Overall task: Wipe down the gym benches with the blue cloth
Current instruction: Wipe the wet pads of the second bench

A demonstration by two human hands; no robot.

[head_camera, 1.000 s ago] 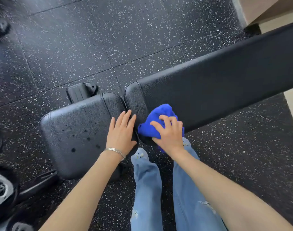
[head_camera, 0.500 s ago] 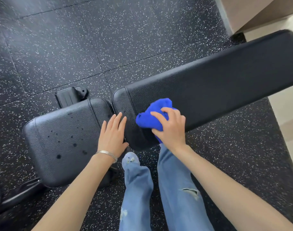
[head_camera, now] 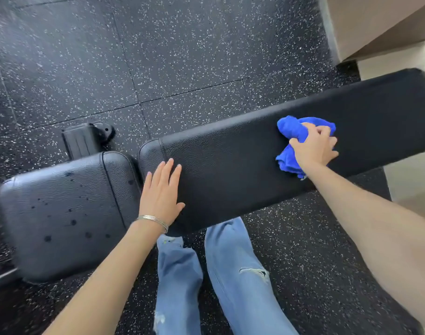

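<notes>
Now the right hand (head_camera: 314, 148) and its blue cloth (head_camera: 292, 131) have slid rightward along the long back pad (head_camera: 230, 153), away from the end by the seat pad (head_camera: 61, 209). The left hand (head_camera: 161, 192) has shifted from the seat pad's edge onto that end and lies flat, fingers straight and together. The cloth sits bunched under the right hand's curled fingers, its bright blue folds poking out to the left.

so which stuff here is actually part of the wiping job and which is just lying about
In the job: blue cloth, gripped by the right hand; long back pad under it; left hand flat on that pad; seat pad, dotted with dark spots.
Just there: black wheeled foot beyond the seat pad; speckled floor.
</notes>
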